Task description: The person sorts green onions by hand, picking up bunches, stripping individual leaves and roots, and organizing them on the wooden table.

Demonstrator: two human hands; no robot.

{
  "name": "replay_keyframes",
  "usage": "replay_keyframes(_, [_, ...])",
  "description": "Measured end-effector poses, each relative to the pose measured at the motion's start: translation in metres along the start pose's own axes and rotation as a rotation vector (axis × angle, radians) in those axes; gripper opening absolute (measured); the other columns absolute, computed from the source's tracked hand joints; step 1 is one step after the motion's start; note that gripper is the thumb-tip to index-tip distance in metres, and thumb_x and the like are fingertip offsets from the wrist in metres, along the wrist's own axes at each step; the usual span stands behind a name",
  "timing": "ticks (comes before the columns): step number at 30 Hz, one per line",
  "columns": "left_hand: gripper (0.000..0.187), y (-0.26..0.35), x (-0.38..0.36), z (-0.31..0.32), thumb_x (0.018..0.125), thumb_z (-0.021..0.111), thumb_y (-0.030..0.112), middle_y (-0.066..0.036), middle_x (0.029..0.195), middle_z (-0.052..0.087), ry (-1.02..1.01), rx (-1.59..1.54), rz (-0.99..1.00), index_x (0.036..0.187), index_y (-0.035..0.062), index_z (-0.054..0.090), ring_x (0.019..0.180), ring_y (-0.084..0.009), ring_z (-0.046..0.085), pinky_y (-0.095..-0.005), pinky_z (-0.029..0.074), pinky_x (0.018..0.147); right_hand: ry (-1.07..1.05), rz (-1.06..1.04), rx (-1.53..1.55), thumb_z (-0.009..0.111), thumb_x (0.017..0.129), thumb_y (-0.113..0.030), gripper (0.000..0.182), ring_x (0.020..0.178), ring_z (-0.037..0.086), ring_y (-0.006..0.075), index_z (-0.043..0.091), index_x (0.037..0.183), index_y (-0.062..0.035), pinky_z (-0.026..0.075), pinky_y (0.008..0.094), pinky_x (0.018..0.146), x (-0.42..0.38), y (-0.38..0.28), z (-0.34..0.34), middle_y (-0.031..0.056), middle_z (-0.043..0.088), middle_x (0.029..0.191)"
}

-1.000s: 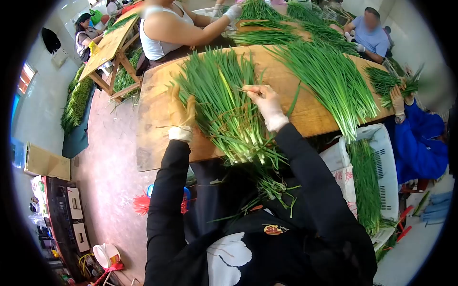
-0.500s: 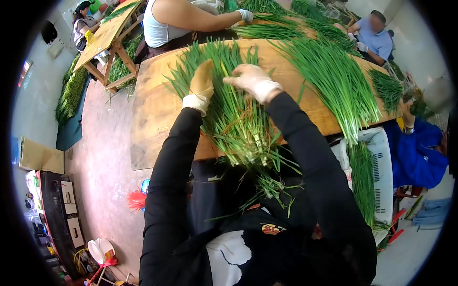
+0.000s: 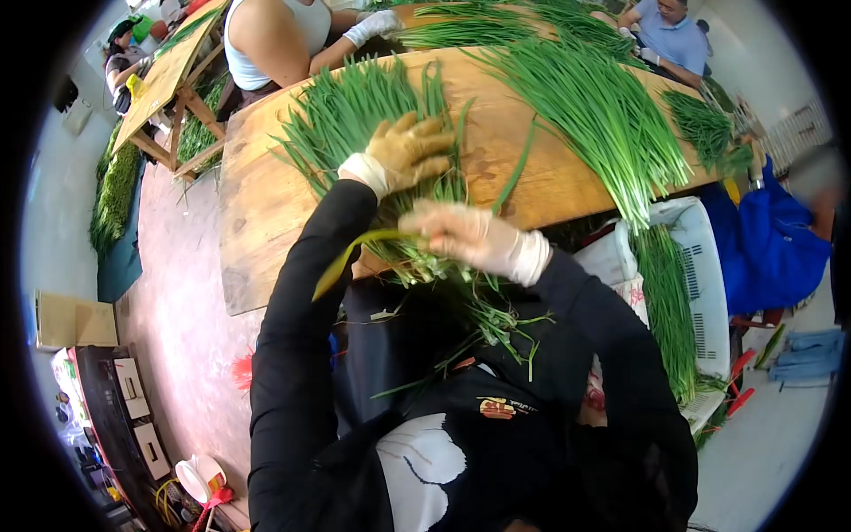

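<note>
A loose pile of garlic chives (image 3: 350, 102) lies on the wooden table in front of me, its root ends towards my body. My left hand (image 3: 409, 152), in a yellowish glove, rests open on the pile with the fingers spread. Nearer to me, my right hand (image 3: 474, 238), in a pale glove and slightly blurred, pinches a long yellowed chive leaf (image 3: 332, 273) that hangs out to the left. The hand hides part of the root ends. Loose trimmings (image 3: 501, 324) lie on my dark clothing below the table edge.
A tidier bunch of chives (image 3: 589, 124) lies to the right on the table (image 3: 253, 239). Beside it stands a white plastic crate (image 3: 709, 293) with more chives. Co-workers sit across the table and at the right; another table (image 3: 173, 75) is at the far left.
My left hand has shifted right across the pile and spread its fingers. My right hand has come down towards the root ends and now holds a yellowed leaf. The view has shifted slightly.
</note>
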State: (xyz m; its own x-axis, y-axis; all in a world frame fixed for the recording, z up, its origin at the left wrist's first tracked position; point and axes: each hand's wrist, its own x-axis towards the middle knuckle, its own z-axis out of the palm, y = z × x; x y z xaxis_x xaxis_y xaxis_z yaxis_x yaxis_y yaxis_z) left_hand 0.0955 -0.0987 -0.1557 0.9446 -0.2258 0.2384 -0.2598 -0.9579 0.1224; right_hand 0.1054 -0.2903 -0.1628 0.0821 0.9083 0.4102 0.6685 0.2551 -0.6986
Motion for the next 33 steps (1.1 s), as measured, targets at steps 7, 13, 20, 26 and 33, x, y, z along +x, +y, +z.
replay_keyframes(7, [0.042,-0.002,-0.004,0.018,0.085,0.039,0.043,-0.002,0.131,0.036,-0.077,-0.061,-0.022,0.119,0.0207,0.047,0.124,-0.0271,0.024,-0.0471,0.018,0.100,-0.303,-0.051,-0.197,0.054,0.077,-0.011,0.018,0.085,0.054,0.0245,0.056,0.093,-0.0064,0.044,0.0337,0.079,-0.097,-0.033,0.042,0.0083,0.056,0.093])
replay_keyframes(13, [0.043,0.005,0.004,0.007,0.083,0.047,0.035,-0.004,0.134,0.032,-0.171,-0.065,-0.085,0.124,0.0246,0.041,0.126,-0.0319,0.019,-0.0493,0.012,0.100,-0.444,0.304,0.038,0.067,0.068,-0.025,0.057,0.114,0.038,0.0291,0.045,0.118,-0.0089,0.031,0.0368,0.095,-0.093,-0.049,-0.033,0.0151,0.044,0.118])
replay_keyframes(20, [0.046,0.057,0.008,0.000,0.080,0.049,0.029,-0.003,0.131,0.035,-0.146,0.010,0.180,0.124,0.0183,0.040,0.124,-0.0264,0.026,-0.0484,0.015,0.101,-0.085,0.276,-1.010,0.069,0.061,-0.024,0.065,0.118,0.033,0.0286,0.042,0.117,-0.0060,0.027,0.0402,0.097,-0.078,0.002,-0.023,0.0133,0.040,0.122])
replay_keyframes(26, [0.052,0.048,-0.002,0.012,0.079,0.050,0.033,-0.001,0.132,0.035,-0.256,-0.051,0.052,0.127,0.0157,0.036,0.125,-0.0245,0.025,-0.0493,0.015,0.100,0.147,0.375,-0.738,0.064,0.065,-0.016,0.059,0.077,0.057,0.0238,0.041,0.119,-0.0066,0.047,0.0330,0.064,-0.100,-0.009,0.003,0.0091,0.056,0.087])
replay_keyframes(33, [0.060,0.043,-0.002,0.024,0.076,0.052,0.035,-0.008,0.133,0.032,-0.219,-0.096,0.000,0.129,0.0152,0.032,0.126,-0.0226,0.024,-0.0458,0.014,0.102,0.082,0.446,-1.141,0.047,0.073,-0.013,0.045,0.057,0.055,0.0149,0.042,0.117,-0.0067,0.045,0.0294,0.049,-0.087,-0.002,0.027,0.0009,0.051,0.065])
